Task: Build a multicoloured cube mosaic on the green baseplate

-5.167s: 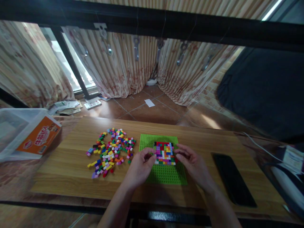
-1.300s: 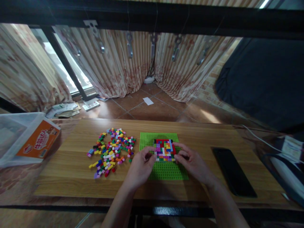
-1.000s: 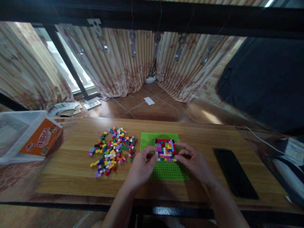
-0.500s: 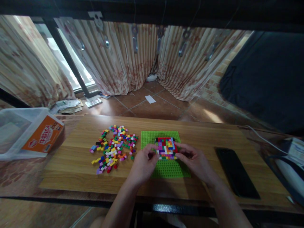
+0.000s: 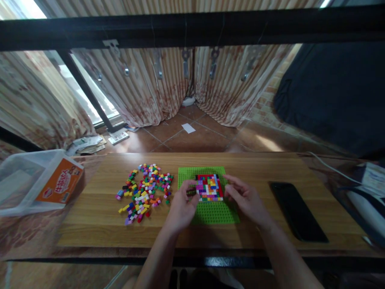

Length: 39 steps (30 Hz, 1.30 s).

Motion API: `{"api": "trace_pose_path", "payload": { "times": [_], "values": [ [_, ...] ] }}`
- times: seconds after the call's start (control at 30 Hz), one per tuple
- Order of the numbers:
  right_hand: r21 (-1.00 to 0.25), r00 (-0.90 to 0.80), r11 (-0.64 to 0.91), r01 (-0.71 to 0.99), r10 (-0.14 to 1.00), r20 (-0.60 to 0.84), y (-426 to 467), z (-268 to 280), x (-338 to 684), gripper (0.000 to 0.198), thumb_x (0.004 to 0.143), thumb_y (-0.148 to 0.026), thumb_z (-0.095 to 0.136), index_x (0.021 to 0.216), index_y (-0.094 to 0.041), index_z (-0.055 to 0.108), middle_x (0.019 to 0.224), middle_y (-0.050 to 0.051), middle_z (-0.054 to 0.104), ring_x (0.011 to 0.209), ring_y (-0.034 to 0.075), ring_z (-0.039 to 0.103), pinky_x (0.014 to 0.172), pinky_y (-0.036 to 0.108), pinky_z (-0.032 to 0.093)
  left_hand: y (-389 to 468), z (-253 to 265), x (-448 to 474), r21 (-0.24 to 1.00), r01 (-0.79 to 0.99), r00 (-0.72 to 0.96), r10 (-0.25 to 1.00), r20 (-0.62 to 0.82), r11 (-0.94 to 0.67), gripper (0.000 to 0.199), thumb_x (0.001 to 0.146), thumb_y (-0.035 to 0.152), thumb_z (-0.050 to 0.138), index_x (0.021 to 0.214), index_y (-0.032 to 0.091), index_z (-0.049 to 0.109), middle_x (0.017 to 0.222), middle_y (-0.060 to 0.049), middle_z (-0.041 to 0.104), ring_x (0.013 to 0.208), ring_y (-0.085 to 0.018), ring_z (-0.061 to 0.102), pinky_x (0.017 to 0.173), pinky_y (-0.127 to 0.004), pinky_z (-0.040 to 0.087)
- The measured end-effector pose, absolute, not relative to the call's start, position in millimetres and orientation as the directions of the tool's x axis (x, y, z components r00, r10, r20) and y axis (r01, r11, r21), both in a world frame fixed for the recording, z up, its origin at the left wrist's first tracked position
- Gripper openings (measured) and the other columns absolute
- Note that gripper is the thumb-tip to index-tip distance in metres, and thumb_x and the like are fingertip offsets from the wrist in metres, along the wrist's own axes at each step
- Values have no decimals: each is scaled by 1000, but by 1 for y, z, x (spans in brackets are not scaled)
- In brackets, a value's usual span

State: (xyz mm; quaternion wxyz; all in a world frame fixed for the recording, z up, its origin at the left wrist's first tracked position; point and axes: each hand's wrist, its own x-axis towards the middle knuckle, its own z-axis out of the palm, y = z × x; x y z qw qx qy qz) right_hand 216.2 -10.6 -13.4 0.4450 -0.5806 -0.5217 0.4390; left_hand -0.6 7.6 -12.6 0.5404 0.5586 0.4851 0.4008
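A small mosaic of multicoloured toy bricks (image 5: 209, 188) sits on a green studded baseplate (image 5: 215, 214) on the wooden board. Red and black bricks show along its far edge. At its left side is my left hand (image 5: 183, 204), thumb and forefinger apart, the tips at or against the brick edge. My right hand (image 5: 245, 200) hovers just off the right side over the baseplate, its fingers parted and nothing visible between them. Left of the baseplate lies a loose scatter of small coloured bricks (image 5: 147, 188).
A black phone (image 5: 297, 210) lies on the wooden board (image 5: 99, 233) to the right. A clear plastic bin (image 5: 27, 180) with an orange label stands at the far left. A white cable (image 5: 333, 172) runs at the right. A dark metal bar (image 5: 192, 30) crosses above.
My right hand has let go of the brick mosaic's right edge and drawn slightly away. My left hand stays at the left edge. The camera view has tilted up a little.
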Motion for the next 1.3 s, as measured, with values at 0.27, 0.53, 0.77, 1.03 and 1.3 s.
{"api": "trace_pose_path", "payload": {
  "times": [0.27,0.53,0.77,1.03,1.3],
  "values": [
    [-909,145,-80,409,989,-22,-1,-26,211,43,88,-47,55,118,-19,68,113,10,74,99,25,69,89,40,53,7,-22,9,986,164,185,982,-33,2,27,86,18,58,113,17,58,111,-12,70,103,-21,68,88,-35,57],
    [-856,285,-208,473,956,-75,0,-16,215,47,90,-48,45,117,-18,69,98,10,77,73,22,71,70,35,55,11,-3,-25,934,341,92,993,77,-104,20,89,26,55,105,18,65,98,-6,71,86,-17,68,74,-27,55],
    [-829,356,-216,516,934,-22,-2,-14,222,43,87,-50,52,109,-19,72,79,7,76,65,22,70,64,34,52,22,11,-102,871,491,90,995,-48,-2,11,79,20,60,84,16,69,74,-1,69,67,-13,61,64,-23,47],
    [-773,331,-165,613,942,62,1,-14,217,42,85,-52,54,103,-21,75,81,9,76,67,23,67,65,35,50,16,19,-98,524,836,206,978,-20,-165,8,79,14,64,75,19,69,77,-1,67,70,-14,58,67,-25,40],
    [-753,309,-132,644,946,98,2,-17,215,42,85,-52,54,102,-21,76,84,8,76,64,21,64,63,34,49,18,15,-85,391,913,150,987,-58,-116,10,84,20,61,82,21,71,86,-4,69,79,-19,63,72,-29,43]
  ]
}}
